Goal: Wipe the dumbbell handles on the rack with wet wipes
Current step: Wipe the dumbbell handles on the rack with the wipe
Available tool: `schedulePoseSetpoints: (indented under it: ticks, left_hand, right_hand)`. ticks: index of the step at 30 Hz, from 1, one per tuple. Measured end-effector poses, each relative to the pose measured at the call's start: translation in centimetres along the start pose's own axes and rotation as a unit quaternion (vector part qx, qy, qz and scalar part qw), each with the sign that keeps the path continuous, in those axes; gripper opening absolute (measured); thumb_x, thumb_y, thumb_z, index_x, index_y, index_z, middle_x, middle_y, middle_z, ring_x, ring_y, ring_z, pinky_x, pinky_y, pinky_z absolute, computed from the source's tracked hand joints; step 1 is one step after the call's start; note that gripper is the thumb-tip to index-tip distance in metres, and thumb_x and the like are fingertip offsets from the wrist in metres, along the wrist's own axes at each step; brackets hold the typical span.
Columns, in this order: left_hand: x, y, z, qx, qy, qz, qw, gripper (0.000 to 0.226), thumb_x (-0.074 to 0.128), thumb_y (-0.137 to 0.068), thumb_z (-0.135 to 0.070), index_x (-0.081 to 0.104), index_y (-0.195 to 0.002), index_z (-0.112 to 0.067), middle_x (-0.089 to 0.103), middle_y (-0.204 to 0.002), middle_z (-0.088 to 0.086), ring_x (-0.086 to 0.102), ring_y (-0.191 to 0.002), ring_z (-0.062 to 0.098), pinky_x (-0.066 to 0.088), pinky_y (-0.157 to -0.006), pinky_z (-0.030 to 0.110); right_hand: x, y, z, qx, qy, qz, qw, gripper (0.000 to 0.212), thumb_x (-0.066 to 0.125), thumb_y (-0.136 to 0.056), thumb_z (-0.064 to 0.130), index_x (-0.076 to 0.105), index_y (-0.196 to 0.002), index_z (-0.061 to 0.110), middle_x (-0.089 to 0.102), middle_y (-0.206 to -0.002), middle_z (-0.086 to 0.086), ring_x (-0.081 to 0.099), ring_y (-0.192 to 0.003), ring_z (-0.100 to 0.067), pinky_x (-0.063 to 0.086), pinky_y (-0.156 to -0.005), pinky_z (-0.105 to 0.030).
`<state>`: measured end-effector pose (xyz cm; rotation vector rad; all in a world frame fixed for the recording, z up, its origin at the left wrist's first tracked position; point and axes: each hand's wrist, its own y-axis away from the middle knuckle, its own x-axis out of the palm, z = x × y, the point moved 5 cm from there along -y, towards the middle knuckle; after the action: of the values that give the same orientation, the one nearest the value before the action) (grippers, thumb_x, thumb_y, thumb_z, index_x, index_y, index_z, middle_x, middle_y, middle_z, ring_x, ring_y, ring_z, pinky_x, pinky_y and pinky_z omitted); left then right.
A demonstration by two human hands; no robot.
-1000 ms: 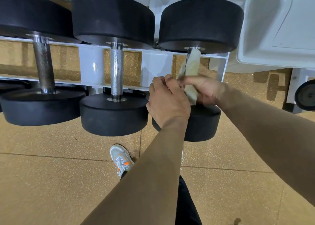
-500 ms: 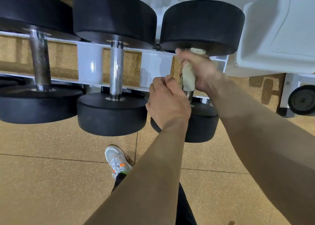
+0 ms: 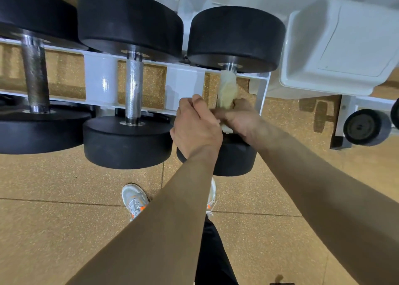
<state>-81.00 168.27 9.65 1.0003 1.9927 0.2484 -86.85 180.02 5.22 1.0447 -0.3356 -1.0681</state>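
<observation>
1. Nearest to us, our shoe stands on the speckled floor, under both forearms.
2. Our left hand sits knuckles-up at the near head of the right-hand dumbbell. Its fingers are curled, but we cannot tell whether they hold anything.
3. Touching it, our right hand grasps the wet wipe, fingers clenched round cloth and bar together. The wipe's loose upper part lies along the handle, almost up to the far head.
4. Half a second ago this hand was up under the far head. Now it is back down at the near end, where it was a second ago. We judge that as one full stroke up and down, so this handle looks nearly finished.
5. Farther left on the white rack, the middle handle and the left handle are bare. We cannot tell whether they are already wiped.
6. Beyond, to the right, sits a white tub.
</observation>
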Motion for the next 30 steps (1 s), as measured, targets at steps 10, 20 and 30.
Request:
schedulePoseSetpoints:
  ticks: [10, 20, 30]
  left_hand:
    - [1.1, -3.0, -0.1, -0.029, 0.02, 0.27, 0.962, 0.046, 0.062, -0.082, -0.068, 0.07, -0.097, -0.025, 0.074, -0.094, -0.003, 0.07, -0.097, 0.02, 0.052, -0.098, 0.044]
    - [1.9, -5.7, 0.3, -0.025, -0.035, 0.248, 0.968, 0.055, 0.083, -0.082, -0.031, 0.051, -0.125, -0.015, 0.065, -0.117, 0.007, 0.066, -0.1, 0.023, 0.057, -0.085, 0.033]
    - [4.9, -3.5, -2.2, -0.203, 0.08, 0.259, 0.941, 0.066, 0.037, -0.104, -0.053, 0.053, -0.142, -0.001, 0.055, -0.143, 0.022, 0.049, -0.133, 0.043, 0.044, -0.108, 0.044]
  right_hand:
    - [-1.2, 4.0, 0.1, -0.04, -0.181, -0.067, 0.98, 0.049, 0.059, -0.074, 0.021, 0.065, -0.123, 0.022, 0.073, -0.112, -0.002, 0.07, -0.105, -0.02, 0.056, -0.096, -0.044]
    - [-2.7, 3.0, -0.1, -0.038, 0.042, -0.187, 0.981, 0.037, 0.069, -0.084, 0.008, 0.057, -0.116, 0.022, 0.06, -0.086, 0.01, 0.063, -0.083, -0.013, 0.044, -0.062, -0.021]
    - [-1.3, 5.7, -2.7, -0.036, -0.048, -0.347, 0.936, 0.024, 0.048, -0.086, 0.024, 0.059, -0.107, 0.023, 0.06, -0.111, 0.001, 0.053, -0.111, -0.024, 0.042, -0.1, -0.046]
